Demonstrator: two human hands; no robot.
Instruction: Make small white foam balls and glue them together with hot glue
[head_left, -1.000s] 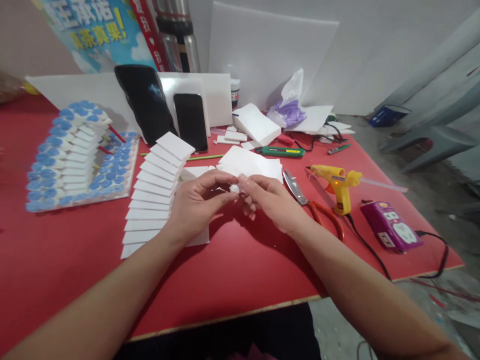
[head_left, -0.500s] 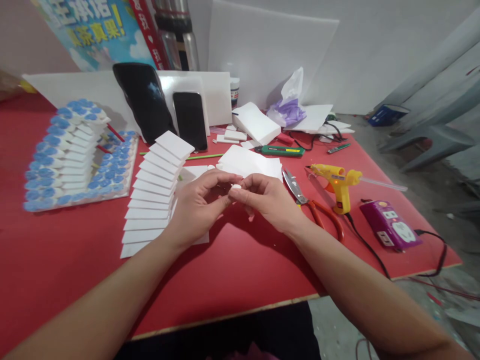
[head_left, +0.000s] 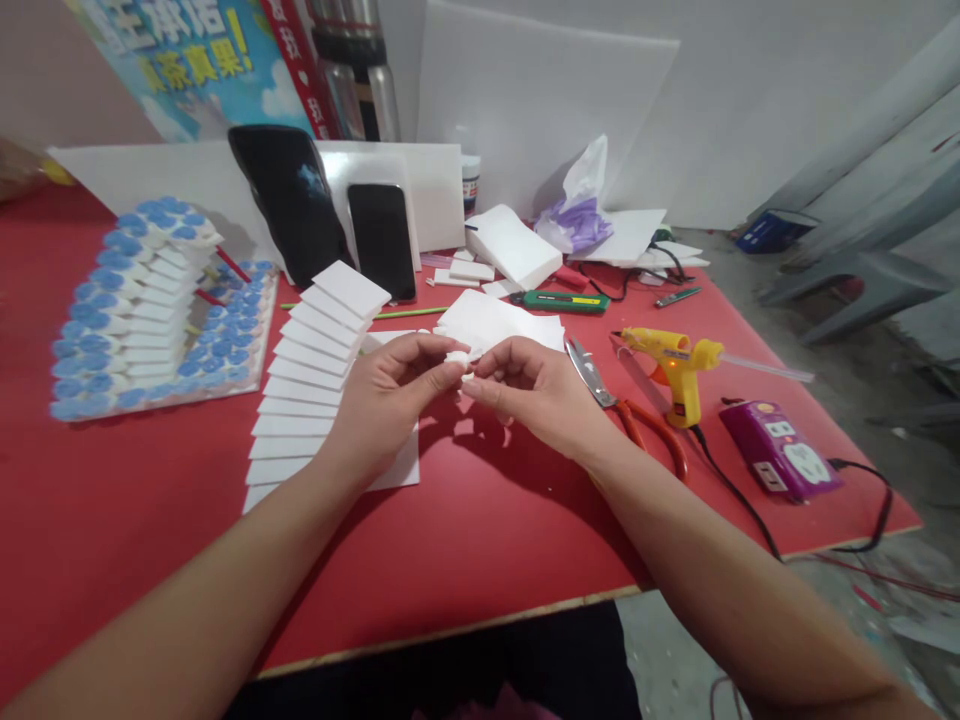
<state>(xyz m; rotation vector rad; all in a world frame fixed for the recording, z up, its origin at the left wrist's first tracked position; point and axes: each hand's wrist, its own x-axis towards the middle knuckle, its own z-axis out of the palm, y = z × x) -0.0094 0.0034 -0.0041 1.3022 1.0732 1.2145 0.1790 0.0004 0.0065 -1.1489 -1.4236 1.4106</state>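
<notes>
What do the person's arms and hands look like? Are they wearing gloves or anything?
No gloves! The left hand and right hand are bare, with no rings, watch or bracelet showing. Both slim, smooth forearms are bare too: no sleeves appear, and I see no markings on them.

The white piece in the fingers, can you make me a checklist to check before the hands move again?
1. White piece held: ok, the left hand pinches it.
2. Right hand grip: cannot tell; a bit of white shows at the thumb tip, but not how firmly it is held.
3. Glue gun away from the fingers: ok, it sits apart, to the right. Its light glows orange; whether its tip is hot: cannot tell.
4. Red-handled cutters clear of the right arm: cannot tell, the arm partly hides them.
5. Green knife away from both hands: ok, it lies farther back.
</notes>
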